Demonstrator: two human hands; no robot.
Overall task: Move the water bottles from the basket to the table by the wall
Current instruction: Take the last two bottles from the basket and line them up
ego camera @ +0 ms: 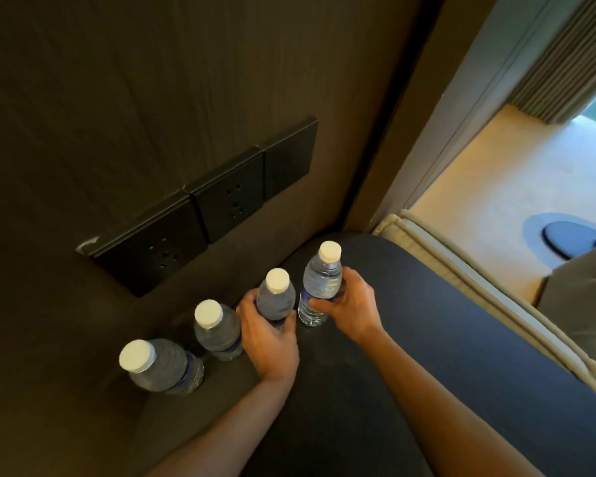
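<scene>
Several clear water bottles with white caps stand in a row along the wall on a dark round table (427, 321). My left hand (267, 339) grips the third bottle (276, 297) around its body. My right hand (350, 309) grips the rightmost bottle (320, 284), whose base rests on the table. Two more bottles stand free to the left: one (215, 330) beside my left hand, another (159, 364) nearest the table's left edge. The basket is not in view.
A dark wood wall panel carries a row of black power sockets (203, 208) just above the bottles. A beige cushioned edge (461, 280) borders the table on the right. Beyond it lie a light floor and a curtain (565, 63).
</scene>
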